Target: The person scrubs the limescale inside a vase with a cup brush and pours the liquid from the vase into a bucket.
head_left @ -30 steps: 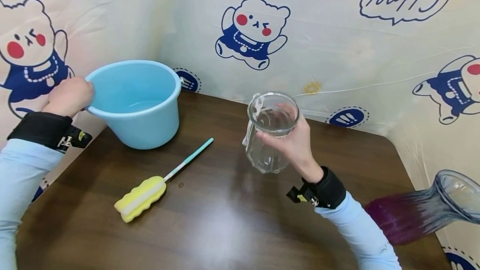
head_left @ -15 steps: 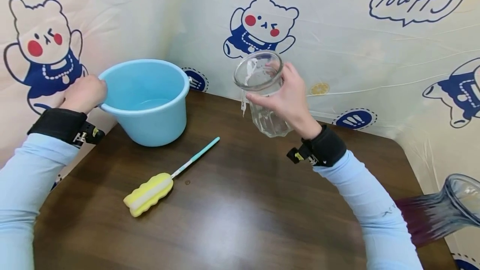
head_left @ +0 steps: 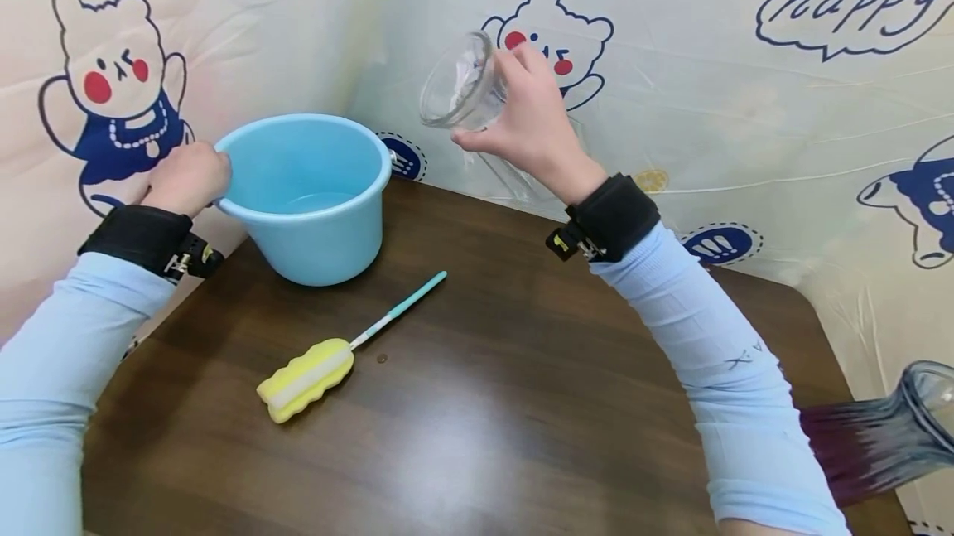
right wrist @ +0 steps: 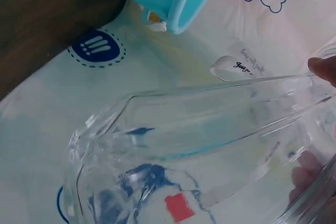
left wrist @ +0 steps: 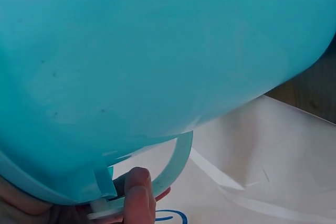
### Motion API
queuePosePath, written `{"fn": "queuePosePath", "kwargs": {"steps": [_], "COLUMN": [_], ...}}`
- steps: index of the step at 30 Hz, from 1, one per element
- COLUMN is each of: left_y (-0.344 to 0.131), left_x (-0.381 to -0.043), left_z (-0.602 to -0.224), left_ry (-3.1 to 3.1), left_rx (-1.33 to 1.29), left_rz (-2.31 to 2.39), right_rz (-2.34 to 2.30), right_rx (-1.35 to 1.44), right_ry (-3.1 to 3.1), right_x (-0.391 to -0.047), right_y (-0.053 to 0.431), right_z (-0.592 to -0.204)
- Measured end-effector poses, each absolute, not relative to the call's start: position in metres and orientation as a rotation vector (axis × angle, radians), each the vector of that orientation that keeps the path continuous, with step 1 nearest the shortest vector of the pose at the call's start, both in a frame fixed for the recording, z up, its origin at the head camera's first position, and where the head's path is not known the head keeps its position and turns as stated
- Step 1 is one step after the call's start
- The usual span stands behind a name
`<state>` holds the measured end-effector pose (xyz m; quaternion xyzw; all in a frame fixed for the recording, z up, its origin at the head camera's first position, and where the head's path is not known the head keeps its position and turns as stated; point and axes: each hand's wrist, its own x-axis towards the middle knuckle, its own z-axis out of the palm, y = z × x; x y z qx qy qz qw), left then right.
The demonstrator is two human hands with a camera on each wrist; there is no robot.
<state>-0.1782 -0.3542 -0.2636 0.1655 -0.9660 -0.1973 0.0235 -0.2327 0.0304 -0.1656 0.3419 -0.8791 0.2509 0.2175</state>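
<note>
A light blue plastic bucket (head_left: pixel 320 246) stands on the table at the left. My left hand (head_left: pixel 188 180) grips it at the rim, fingers curled round its pale handle (left wrist: pixel 178 163) in the left wrist view. High to the right of the bucket, my right hand (head_left: pixel 529 118) holds a clear glass vase (right wrist: pixel 210 124) round its neck. The vase is off the table and tipped, its mouth (head_left: pixel 447 89) facing left towards the bucket. A small lettered tag (right wrist: pixel 236 68) shows beside the vase in the right wrist view. The hand and wrist hide part of the vase body.
A yellow and white sponge brush (head_left: pixel 309 379) with a turquoise handle lies on the brown table (head_left: pixel 559 403). At the right edge lies a second glass vase (head_left: pixel 857 445), purple towards its base. A printed curtain (head_left: pixel 671 89) rises behind the table.
My right hand has lifted the glass vase off the table, up and left, and tipped its mouth towards the bucket. The left hand keeps its grip; the view has shifted slightly.
</note>
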Motion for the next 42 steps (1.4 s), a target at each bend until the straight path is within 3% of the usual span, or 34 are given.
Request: {"fn": "queuePosePath", "kwargs": {"steps": [14,24,42], "left_y": [-0.354,-0.351,-0.346], "left_x": [-0.175,-0.176,-0.175], "left_z": [-0.260,-0.261,-0.259], "left_ry": [-2.967,-2.964,-2.961], "left_rx": [0.527,0.554,0.603], "left_rz": [-0.631,-0.683,-0.663], "right_rz": [0.222,-0.218,-0.543], "right_rx": [1.065,1.190,1.423], "right_ry": [-2.423,-2.407,-2.041], "right_x": [-0.248,-0.251,-0.253], "right_y": [-0.039,-0.092,-0.103], "right_z": [-0.154,-0.174,-0.203]}}
